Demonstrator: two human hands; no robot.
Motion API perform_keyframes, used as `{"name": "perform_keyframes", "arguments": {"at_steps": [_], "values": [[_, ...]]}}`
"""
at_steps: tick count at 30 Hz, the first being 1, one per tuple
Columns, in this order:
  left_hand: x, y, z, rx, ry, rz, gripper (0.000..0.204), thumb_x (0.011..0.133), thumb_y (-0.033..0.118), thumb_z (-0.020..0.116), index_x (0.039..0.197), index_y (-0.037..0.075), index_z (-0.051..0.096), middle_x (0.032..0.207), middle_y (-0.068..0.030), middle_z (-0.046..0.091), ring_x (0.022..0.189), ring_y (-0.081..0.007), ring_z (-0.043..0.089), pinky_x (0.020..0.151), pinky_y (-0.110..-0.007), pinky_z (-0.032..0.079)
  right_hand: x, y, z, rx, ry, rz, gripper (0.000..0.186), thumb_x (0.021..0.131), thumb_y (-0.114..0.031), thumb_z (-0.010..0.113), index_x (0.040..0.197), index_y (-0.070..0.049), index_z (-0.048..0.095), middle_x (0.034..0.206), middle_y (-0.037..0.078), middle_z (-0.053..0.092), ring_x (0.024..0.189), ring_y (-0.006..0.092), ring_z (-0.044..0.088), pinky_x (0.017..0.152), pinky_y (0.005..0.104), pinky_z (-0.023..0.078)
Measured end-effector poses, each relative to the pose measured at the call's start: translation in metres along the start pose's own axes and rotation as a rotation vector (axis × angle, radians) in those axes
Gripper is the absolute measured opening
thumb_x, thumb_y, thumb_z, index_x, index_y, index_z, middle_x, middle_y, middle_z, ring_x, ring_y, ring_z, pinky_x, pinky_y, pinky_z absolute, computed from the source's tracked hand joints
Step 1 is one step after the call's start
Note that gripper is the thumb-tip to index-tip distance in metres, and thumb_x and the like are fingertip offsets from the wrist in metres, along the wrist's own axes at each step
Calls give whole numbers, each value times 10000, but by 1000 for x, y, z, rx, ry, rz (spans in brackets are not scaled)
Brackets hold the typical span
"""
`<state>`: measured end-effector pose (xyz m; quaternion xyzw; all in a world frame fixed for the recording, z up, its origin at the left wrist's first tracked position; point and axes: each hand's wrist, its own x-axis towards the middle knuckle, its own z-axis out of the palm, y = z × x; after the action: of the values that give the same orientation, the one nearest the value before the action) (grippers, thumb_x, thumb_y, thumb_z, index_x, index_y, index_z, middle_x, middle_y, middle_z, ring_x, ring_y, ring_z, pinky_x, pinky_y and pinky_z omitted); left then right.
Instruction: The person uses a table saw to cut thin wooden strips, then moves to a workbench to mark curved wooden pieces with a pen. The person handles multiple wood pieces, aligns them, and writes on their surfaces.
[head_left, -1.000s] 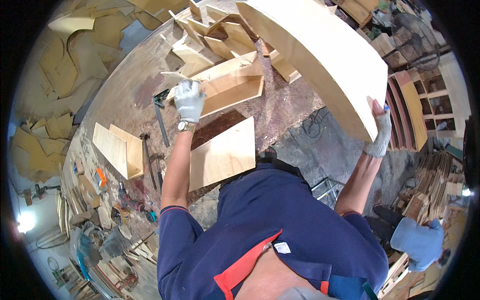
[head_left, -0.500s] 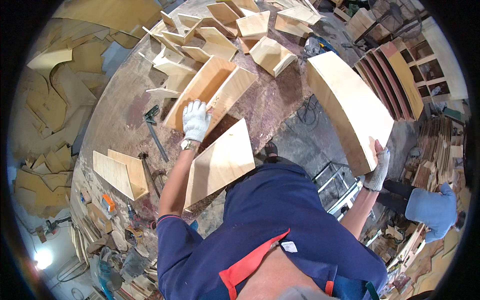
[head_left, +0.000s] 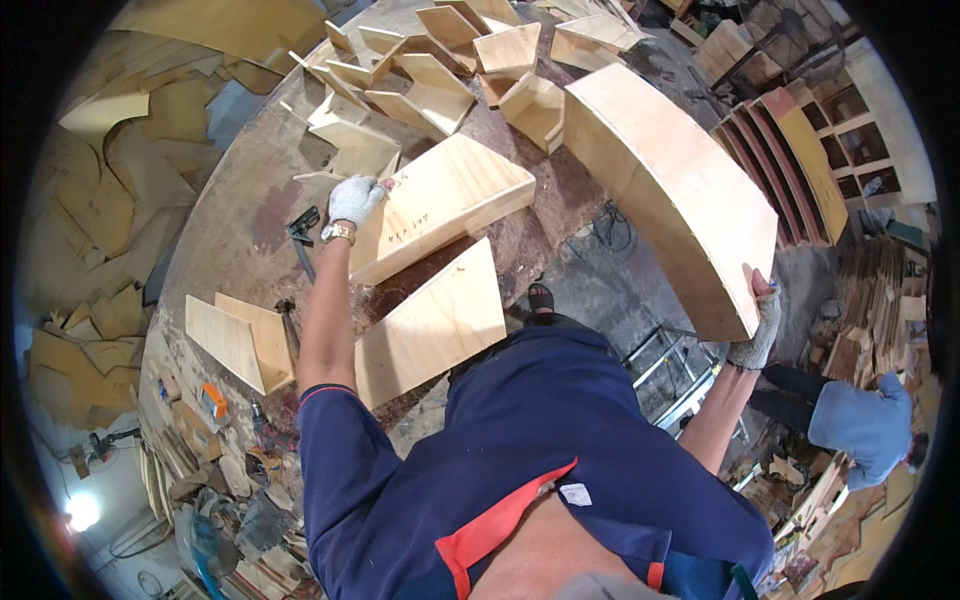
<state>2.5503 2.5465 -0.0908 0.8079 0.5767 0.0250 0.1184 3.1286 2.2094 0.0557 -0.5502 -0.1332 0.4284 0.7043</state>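
Observation:
My left hand (head_left: 355, 200), in a fingerless white work glove, grips the left edge of a slant-ended plywood box (head_left: 440, 205) on the work table. A broad face of that box, with pencil marks, is turned up. My right hand (head_left: 758, 325), gloved too, is closed on the near end of a long curved plywood box (head_left: 670, 170), its thumb on the top face. The far end of the curved box is beside a small angled plywood piece (head_left: 535, 108). Another slant-cut plywood piece (head_left: 435, 325) lies close to my body.
Several angled plywood assemblies (head_left: 425, 90) crowd the far side of the table (head_left: 255, 215). At left are a V-shaped plywood piece (head_left: 240, 340), a dark clamp (head_left: 302, 228) and a drill (head_left: 270, 432). A metal frame (head_left: 670, 375) stands on the floor; a person in blue (head_left: 860, 425) bends at right.
My left hand has tipped the slant-ended box over, so its open channel no longer shows and a broad face is up. The curved box has shifted left, its far end most.

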Motion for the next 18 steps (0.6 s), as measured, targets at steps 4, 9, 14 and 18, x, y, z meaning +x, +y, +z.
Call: {"name": "perform_keyframes", "arguments": {"at_steps": [4,9,14,18], "values": [[-15,16,21,-4,217,10,446,962,500,520,941,119,752,1060,-140,625,1095,-326,569,978,-470,424,17,10,23,-96,-47,-73,383,906,-219,708,1197,16,624,1055,129,716,862,226,710,784,339,580],[-30,38,21,97,567,-215,326,948,365,572,1013,72,701,1116,-185,633,1115,-320,585,939,-472,441,56,30,99,-121,-352,-25,254,889,-136,719,1099,-28,624,1013,114,696,849,196,692,760,322,586],[-87,22,37,-422,1040,-648,269,927,211,593,1045,-25,648,951,-217,647,901,-389,634,832,-468,498,92,70,188,-207,-672,134,302,883,-152,727,1115,5,615,985,110,693,823,170,686,742,308,585],[-144,-2,63,-528,776,-771,412,944,374,593,1025,-20,683,897,-238,693,827,-371,641,788,-461,486,106,101,242,-273,-862,279,392,871,-170,729,1182,41,618,1026,125,705,833,169,691,738,296,575]]}}
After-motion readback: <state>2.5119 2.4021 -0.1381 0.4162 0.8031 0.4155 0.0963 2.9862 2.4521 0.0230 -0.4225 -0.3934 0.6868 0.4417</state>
